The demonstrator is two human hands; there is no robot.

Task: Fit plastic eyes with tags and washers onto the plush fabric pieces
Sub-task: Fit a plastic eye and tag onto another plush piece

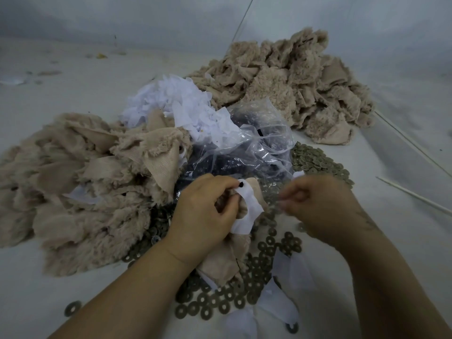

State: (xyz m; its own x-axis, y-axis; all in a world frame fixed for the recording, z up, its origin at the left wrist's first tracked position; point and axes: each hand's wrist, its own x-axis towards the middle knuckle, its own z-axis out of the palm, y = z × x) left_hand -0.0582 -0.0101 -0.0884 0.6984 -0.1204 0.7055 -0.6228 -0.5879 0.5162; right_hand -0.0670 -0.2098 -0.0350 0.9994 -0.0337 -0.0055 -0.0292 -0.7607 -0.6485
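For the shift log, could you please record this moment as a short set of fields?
Left hand: grips a plush piece with a white tag and a black eye post
Right hand: fingers curled, blurred; contents unclear
Washers: scattered under the hands
Clear bag: dark eyes inside
Plush piles: left, far right
White tag heap: behind the bag

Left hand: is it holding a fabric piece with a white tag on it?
Yes, the left hand grips a beige plush piece with a white tag over it and a black eye post poking through.
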